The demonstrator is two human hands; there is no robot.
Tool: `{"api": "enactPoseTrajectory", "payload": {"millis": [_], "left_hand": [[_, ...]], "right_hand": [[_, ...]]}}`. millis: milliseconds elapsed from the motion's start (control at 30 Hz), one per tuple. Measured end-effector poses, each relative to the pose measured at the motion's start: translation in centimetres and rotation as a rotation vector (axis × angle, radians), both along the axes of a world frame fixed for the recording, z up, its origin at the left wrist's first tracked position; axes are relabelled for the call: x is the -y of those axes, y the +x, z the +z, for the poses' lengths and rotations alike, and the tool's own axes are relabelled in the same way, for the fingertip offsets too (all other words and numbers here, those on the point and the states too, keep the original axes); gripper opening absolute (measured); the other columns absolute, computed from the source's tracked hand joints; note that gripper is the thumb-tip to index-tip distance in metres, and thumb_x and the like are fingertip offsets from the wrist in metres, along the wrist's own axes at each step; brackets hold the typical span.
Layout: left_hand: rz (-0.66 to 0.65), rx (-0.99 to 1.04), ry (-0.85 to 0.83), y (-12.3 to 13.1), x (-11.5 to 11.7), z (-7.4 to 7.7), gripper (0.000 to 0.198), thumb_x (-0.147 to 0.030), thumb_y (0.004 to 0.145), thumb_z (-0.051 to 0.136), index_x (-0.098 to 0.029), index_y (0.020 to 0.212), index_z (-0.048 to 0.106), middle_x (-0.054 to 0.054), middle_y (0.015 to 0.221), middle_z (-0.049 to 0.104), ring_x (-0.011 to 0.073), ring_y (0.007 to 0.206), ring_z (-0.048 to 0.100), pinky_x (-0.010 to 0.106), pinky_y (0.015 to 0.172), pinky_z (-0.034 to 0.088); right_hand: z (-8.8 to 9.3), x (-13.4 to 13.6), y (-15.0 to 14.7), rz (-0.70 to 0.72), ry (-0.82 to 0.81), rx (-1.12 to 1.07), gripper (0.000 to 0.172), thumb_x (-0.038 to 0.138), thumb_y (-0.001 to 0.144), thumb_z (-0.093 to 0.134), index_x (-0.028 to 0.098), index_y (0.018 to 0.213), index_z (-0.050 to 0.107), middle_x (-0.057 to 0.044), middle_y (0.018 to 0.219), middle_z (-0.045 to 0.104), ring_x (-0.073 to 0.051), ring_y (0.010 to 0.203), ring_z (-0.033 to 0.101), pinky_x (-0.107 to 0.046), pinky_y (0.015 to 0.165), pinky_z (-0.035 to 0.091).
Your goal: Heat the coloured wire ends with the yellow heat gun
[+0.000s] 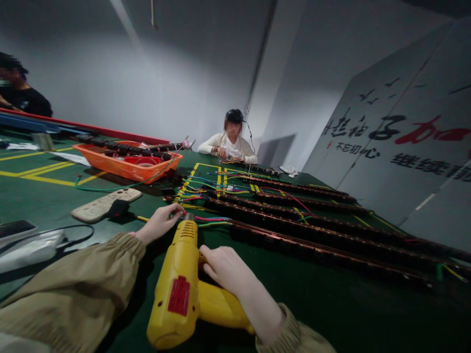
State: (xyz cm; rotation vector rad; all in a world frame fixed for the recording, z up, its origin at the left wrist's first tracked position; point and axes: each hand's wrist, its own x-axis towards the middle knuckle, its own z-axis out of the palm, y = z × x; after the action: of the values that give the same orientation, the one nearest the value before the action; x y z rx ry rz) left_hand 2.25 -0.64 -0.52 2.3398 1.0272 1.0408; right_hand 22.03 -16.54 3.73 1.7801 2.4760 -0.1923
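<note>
Fingers of our left hand (161, 224) come together at the tips left of centre in the frame, seemingly pinching the ends of some coloured wires (213, 218) right by the nozzle (189, 216) of a yellow heat gun (192, 289). At lower centre we have the right hand (230, 269) clamped around the gun's handle. We judge the wires of the nearest dark strip (316, 252) to be the ones being worked on, and that step looks unfinished; whether heat is on, or has taken effect, we cannot tell. More strips (279, 215) lie roughly parallel beyond it, their loose wires fanning out near the centre, and we cannot make out which of those are finished. Under all this, the green surface (40, 196) is marked with yellow lines. Towards the left of the frame it carries an orange basket (110, 166) filled with dark parts and, nearer us, a beige power strip (91, 208) beside a black plug (119, 210). Across from us, at upper centre, sits a co-worker (232, 144) in a pale top; another person (33, 100) in dark clothing shows at upper left. Behind them rises a grey wall (165, 73), and a panel (415, 103) with black and red lettering slants along the right.
</note>
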Motion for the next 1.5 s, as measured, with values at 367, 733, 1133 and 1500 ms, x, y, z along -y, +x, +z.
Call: {"api": "enactPoseTrajectory", "payload": {"millis": [367,733,1133,1500], "left_hand": [[0.004,0.009,-0.036,0.0,-0.2,0.0,0.034,-0.042,0.083,0.039,-0.013,0.09,0.057,0.005,0.088,0.062,0.0162,0.082,0.055,0.025,0.075,0.041],[0.014,-0.021,-0.01,-0.2,-0.2,-0.1,0.031,-0.039,0.085,0.04,-0.015,0.092,0.058,0.003,0.087,0.062,0.0145,0.079,0.055,0.023,0.073,0.04],[0.043,-0.058,-0.043,-0.2,-0.7,-0.6,0.032,-0.042,0.086,0.039,-0.016,0.092,0.056,0.004,0.084,0.062,0.0153,0.077,0.056,0.025,0.072,0.04],[0.007,-0.084,-0.11,-0.1,-0.3,-0.7,0.028,-0.04,0.085,0.037,-0.016,0.089,0.051,0.002,0.077,0.06,0.0147,0.073,0.055,0.025,0.068,0.039]], "right_hand": [[0.0,-0.6,-1.1,0.05,0.02,-0.021,0.032,0.036,0.084,0.024,0.025,0.108,0.042,-0.004,0.095,0.058,-0.009,0.086,0.056,-0.026,0.085,0.04],[0.3,0.0,0.8,-0.01,-0.056,-0.028,0.03,0.037,0.084,0.027,0.025,0.106,0.044,-0.001,0.098,0.058,-0.004,0.082,0.051,-0.015,0.072,0.027],[0.0,1.8,6.4,-0.172,-0.091,-0.125,0.031,0.038,0.084,0.027,0.023,0.102,0.047,0.002,0.093,0.054,0.003,0.071,0.035,-0.015,0.066,0.014],[0.7,2.7,7.0,-0.262,-0.108,-0.133,0.029,0.031,0.083,0.027,0.021,0.1,0.049,0.0,0.09,0.054,0.003,0.069,0.029,-0.015,0.068,0.014]]}}
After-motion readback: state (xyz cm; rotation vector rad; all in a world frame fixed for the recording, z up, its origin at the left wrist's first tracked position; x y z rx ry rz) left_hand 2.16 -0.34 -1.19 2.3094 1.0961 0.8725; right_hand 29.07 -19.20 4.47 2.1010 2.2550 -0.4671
